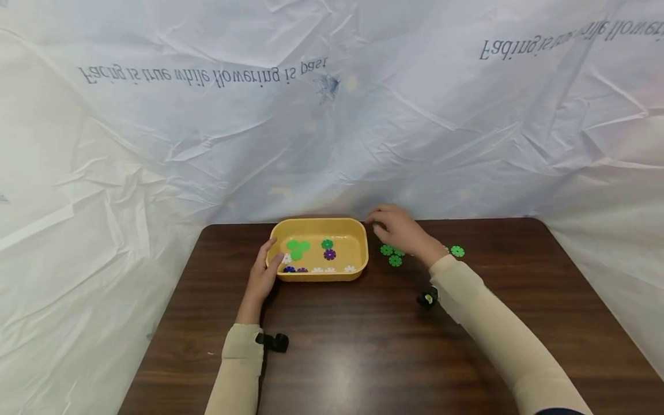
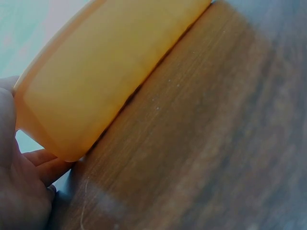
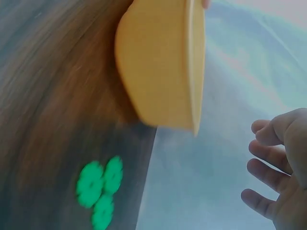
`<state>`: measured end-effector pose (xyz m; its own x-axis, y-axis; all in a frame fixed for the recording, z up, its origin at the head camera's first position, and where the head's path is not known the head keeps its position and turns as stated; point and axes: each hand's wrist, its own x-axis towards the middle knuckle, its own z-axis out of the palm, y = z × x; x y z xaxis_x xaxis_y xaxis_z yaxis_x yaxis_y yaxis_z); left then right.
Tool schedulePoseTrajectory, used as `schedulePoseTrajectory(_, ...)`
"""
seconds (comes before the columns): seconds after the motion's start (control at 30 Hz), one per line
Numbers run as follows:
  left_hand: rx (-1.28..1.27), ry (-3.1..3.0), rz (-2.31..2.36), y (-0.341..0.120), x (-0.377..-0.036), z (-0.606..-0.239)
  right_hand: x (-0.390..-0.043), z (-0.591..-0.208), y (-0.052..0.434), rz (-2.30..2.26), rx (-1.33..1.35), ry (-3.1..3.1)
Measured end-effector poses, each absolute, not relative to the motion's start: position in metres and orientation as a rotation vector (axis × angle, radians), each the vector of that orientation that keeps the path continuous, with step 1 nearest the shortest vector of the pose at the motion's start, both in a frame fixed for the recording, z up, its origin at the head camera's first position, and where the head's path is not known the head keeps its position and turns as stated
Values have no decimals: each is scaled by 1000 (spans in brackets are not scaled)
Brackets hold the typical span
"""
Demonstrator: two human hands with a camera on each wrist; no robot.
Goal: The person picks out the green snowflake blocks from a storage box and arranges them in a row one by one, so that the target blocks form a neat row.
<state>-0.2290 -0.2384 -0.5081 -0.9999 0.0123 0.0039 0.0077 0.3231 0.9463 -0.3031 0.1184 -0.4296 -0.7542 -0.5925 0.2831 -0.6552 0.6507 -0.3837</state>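
Steadying the yellow plastic tray [image 1: 358, 245] from its left end, the left hand [image 1: 264, 275] wraps thumb and fingers around the rim; the left wrist view shows fingers [image 2: 45, 165] tucked under the tray's corner, so the grip is closed on the tray. It is best kept firm and low, so the tray does not slide on the dark wooden table [image 1: 363, 346]. Inside the tray lie green, purple and white flower-shaped discs [image 1: 298, 249], mostly toward the left and near sides.

Further right, the right hand [image 1: 396, 227] hovers just beyond the tray's far right corner, fingers loosely curled and, as the right wrist view shows, holding nothing. Just near of it, on the table to the right of the tray, lies a cluster of green flower discs [image 1: 391, 255], with one more green disc [image 1: 457, 251] further right. These discs are thin and flat against the wood, so pinching one by its edge with the fingertips, or sliding it a little first, probably serves better than grabbing from above.
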Motion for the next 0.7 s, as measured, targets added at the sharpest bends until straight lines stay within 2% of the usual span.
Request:
schedulePoseTrajectory(0.2, 9, 2563, 1843, -239, -229, -509, -312, -433, 81, 739, 1111, -2754)
schedulePoseTrajectory(0.47, 19, 2562, 1840, -235, -227, -508, -324, -458, 44, 737, 1152, -2868)
schedulePoseTrajectory(0.7, 19, 2577, 1826, -237, -228, -505, -328, -474, 12, 586, 966, -3011)
